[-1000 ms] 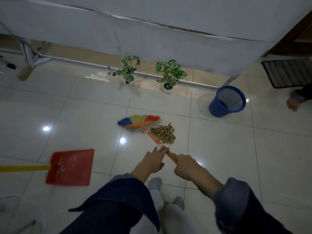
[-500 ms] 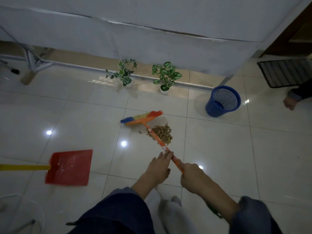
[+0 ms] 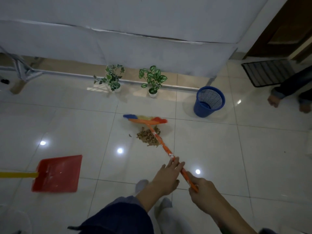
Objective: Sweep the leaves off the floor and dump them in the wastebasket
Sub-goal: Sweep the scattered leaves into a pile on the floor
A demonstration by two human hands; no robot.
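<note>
Leaves (image 3: 149, 137) lie just before the broom head (image 3: 145, 119), seemingly touching; wastebasket (image 3: 209, 101) behind-right, dustpan (image 3: 56, 173) left.

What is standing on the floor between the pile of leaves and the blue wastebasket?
Nothing visible. The pile of dry leaves lies under the broom handle, and only bare tile separates it from the blue wastebasket, which stands further away and to the right. The two potted plants stand off that line, by the wall.
</note>
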